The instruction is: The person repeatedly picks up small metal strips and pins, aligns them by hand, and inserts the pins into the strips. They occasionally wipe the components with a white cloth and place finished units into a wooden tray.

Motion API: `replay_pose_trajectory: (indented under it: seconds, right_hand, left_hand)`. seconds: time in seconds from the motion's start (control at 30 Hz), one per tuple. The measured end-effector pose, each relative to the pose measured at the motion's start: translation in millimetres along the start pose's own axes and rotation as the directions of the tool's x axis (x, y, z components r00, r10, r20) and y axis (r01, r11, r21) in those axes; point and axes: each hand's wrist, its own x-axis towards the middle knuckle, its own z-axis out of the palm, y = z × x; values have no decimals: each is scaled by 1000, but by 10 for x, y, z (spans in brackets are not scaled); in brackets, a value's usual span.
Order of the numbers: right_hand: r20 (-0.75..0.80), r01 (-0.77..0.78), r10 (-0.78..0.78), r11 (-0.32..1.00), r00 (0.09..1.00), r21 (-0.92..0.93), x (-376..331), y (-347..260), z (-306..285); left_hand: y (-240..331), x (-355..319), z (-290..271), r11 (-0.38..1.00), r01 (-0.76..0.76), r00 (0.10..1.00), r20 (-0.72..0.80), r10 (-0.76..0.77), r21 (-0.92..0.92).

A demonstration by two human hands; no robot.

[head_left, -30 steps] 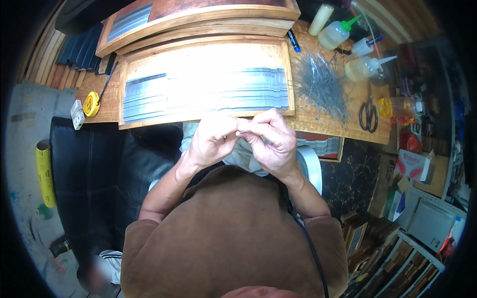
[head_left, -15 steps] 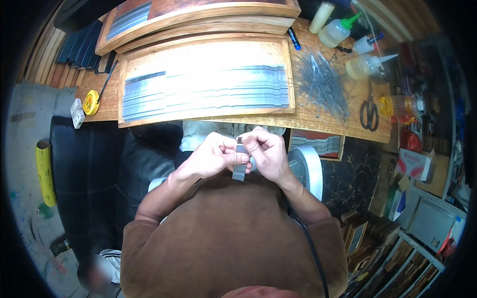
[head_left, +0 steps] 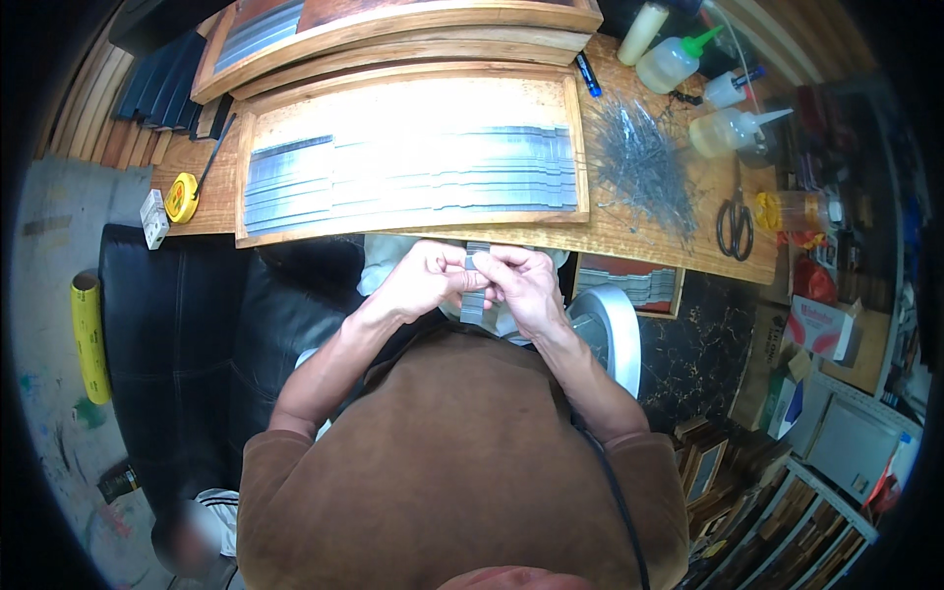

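A narrow grey segmented strip (head_left: 472, 306), metallic in look, stands between my two hands at the table's near edge. My left hand (head_left: 430, 279) pinches it from the left, thumb across its middle. From the right, the thumb and fingers of my right hand (head_left: 524, 288) close on its upper part. The strip's top end shows just above my fingers, its lower end below them. Beyond my hands lies a shallow wooden tray (head_left: 582, 187) with rows of similar grey strips (head_left: 413, 182), bleached by glare in places.
Stacked wooden trays (head_left: 413, 49) stand behind. To the right lie a heap of thin metal wires (head_left: 644, 167), black scissors (head_left: 735, 228) and squeeze bottles (head_left: 674, 65). A yellow tape measure (head_left: 182, 197) sits at left. Another person (head_left: 197, 536) is partly visible at lower left.
Both hands have moved slightly away from my body, toward the table edge, carrying the strip. More of its top end now shows above my fingers.
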Motion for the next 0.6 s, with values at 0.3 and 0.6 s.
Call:
replay_pose_trajectory:
  seconds: [0.3,0.6]
  right_hand:
    - [103,414,-411,807,906,-420,-273,-278,178]
    - [188,474,-440,751,878,-460,-213,-338,126]
  left_hand:
    - [151,-406,282,976,-137,983,-95,155,171]
    - [196,-440,348,945,-159,970,-133,204,287]
